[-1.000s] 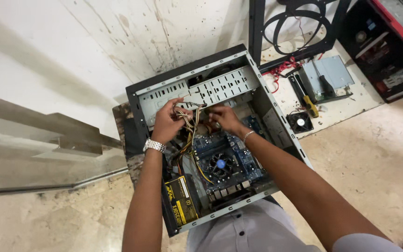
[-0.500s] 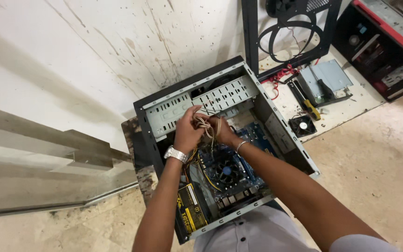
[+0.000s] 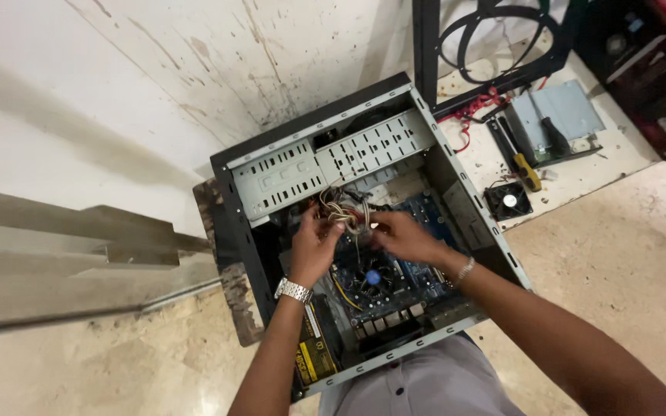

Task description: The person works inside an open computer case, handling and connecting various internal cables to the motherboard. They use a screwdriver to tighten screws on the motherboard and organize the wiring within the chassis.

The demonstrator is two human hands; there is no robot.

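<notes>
An open black computer case (image 3: 234,202) lies on its side on the floor, its blue motherboard (image 3: 425,214) and round cooler fan (image 3: 373,277) exposed. My left hand (image 3: 314,243), with a metal watch at the wrist, and my right hand (image 3: 402,235), with a thin bracelet, meet above the fan. Both grip a bundle of yellow, red and black wires (image 3: 342,208) that rises toward the grey drive cage (image 3: 325,162). A power supply with a yellow label (image 3: 314,354) sits at the case's near left corner.
A stained white wall stands behind the case. To the right lie a small loose fan (image 3: 509,200), a yellow-handled screwdriver (image 3: 524,169), a grey metal drive (image 3: 556,115) and red cables on a white sheet. A black frame and another case stand at top right.
The view has shifted, so the case sits further right and lower. My hands have moved down from the drive cage toward the cooler fan, still holding the wire bundle together.
</notes>
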